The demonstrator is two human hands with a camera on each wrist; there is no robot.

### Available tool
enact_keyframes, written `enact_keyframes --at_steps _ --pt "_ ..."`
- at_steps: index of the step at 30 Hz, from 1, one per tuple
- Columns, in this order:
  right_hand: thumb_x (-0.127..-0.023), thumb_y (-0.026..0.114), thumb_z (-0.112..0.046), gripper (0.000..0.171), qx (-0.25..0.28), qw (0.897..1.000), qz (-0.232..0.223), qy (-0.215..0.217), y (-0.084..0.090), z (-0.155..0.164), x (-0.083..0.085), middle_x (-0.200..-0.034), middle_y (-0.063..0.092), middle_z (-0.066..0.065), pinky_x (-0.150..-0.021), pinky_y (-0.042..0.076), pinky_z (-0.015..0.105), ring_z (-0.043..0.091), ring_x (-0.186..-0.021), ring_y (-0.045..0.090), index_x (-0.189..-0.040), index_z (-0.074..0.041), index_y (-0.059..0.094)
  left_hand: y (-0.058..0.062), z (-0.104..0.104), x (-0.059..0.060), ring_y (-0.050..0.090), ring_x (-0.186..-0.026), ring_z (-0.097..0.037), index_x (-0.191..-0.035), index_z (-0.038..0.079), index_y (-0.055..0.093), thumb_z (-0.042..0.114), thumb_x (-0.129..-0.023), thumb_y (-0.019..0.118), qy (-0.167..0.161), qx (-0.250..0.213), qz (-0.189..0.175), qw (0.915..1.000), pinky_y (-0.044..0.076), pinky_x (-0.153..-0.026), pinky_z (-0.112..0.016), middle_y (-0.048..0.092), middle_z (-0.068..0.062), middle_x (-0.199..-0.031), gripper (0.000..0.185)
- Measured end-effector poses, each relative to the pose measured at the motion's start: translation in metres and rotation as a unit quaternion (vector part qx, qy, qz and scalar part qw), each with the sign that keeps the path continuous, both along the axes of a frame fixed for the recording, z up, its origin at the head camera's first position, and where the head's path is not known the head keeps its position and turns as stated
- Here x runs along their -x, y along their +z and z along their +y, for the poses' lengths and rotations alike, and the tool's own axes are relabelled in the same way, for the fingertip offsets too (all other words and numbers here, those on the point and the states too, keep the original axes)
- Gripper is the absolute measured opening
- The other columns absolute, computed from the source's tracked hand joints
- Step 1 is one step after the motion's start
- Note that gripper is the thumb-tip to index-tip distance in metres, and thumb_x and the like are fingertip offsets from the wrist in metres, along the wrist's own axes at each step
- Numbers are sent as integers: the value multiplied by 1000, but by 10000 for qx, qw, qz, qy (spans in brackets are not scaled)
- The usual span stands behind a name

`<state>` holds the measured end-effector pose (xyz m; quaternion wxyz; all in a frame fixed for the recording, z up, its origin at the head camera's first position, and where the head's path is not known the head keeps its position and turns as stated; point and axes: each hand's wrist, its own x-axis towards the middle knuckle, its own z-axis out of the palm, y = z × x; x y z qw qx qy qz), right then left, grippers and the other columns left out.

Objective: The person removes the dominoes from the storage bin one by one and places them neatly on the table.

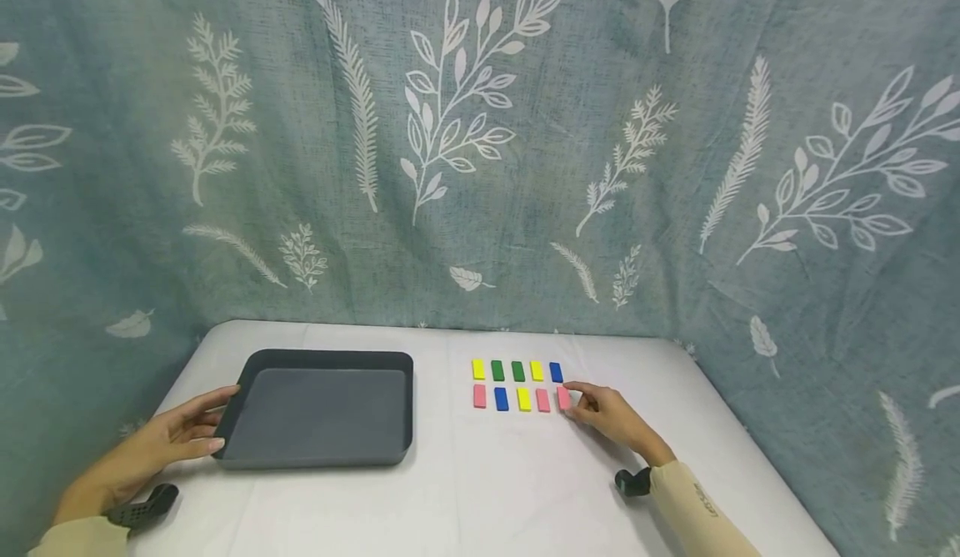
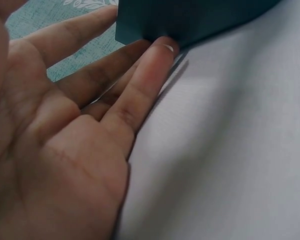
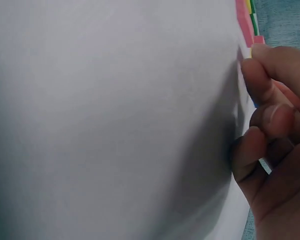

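Note:
Two rows of small flat coloured blocks lie on the white table. At the right end of the near row, the thumb and index finger of my right hand (image 1: 613, 417) pinch a pink block (image 1: 564, 398). In the right wrist view its other fingers curl loosely, and part of a pink block (image 3: 259, 39) shows past the fingertips. On the left lies a dark grey rectangular tray (image 1: 408, 407) with low walls. My left hand (image 1: 150, 449) spreads its nearly straight fingers along the tray's left side, fingertips at its outer wall (image 2: 190, 20) in the left wrist view.
Beside the pinched block in the near row are another pink block (image 1: 543, 400), a yellow block (image 1: 523, 399) and a blue block (image 1: 502, 399). The far row has yellow, green and blue blocks, among them a blue block (image 1: 556, 372). A patterned green curtain (image 1: 480, 273) hangs behind the table.

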<state>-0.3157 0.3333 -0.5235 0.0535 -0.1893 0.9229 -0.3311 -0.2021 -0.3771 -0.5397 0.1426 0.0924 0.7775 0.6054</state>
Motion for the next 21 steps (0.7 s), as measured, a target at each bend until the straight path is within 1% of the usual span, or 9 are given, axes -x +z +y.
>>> enact_keyframes --at_steps 5,9,14,16,18,19,20,21 --pt "-100 71 -22 48 -178 9996 154 124 -3 -1 3 -76 59 -4 -64 42 26 8 -66 50 -142 -2 59 1 1 -2 45 -120 0 -165 14 21 14 -102 63 69 2 16 10000 48 -91 -30 38 14 -145 75" --pt "-99 71 -23 47 -321 9993 188 76 -4 -1 2 -77 58 -5 -64 41 25 8 -67 50 -141 -3 60 1 1 -5 45 -120 0 -165 15 21 15 -103 63 67 35 -29 10000 48 -92 -30 38 16 -144 75" --pt "-100 71 -22 47 -341 9994 3 -56 0 -1 -5 -78 57 -3 -64 40 26 10 -69 49 -141 -3 60 -2 1 -5 44 -121 -1 -166 17 18 16 -103 62 14 2 -200 9998 47 -95 -35 34 13 -146 77" --pt "-99 71 -22 50 -293 9994 -111 -134 0 1 -8 -79 58 -2 -65 40 26 11 -70 50 -143 -3 58 -3 2 -4 45 -121 -1 -166 18 18 15 -103 62 -32 -65 -211 9998 47 -95 -36 35 12 -147 76" --pt "-99 71 -21 53 -131 9993 -280 -229 1 3 -11 -81 61 0 -65 42 26 12 -71 51 -146 -4 55 -2 3 -5 47 -122 0 -165 16 20 14 -104 60 -53 -101 -81 9999 48 -94 -35 38 13 -148 73" --pt "-99 72 -22 54 -40 9988 -358 -320 2 3 -13 -83 62 1 -64 43 26 13 -71 52 -147 -6 55 0 3 -6 49 -122 1 -165 15 22 13 -104 59 -65 -98 52 9999 48 -93 -33 40 13 -149 71" --pt "-98 72 -23 55 73 9982 -421 -419 3 4 -14 -87 64 2 -63 44 27 14 -71 53 -148 -7 54 3 3 -7 50 -122 2 -164 13 23 12 -105 59 -50 -29 233 9997 49 -92 -31 42 13 -149 69" --pt "-98 72 -24 56 203 9975 -454 -503 5 4 -16 -92 65 3 -63 47 28 16 -73 55 -149 -9 54 8 3 -9 52 -121 3 -163 12 26 14 -105 59 29 146 470 9988 49 -89 -30 45 14 -148 67"
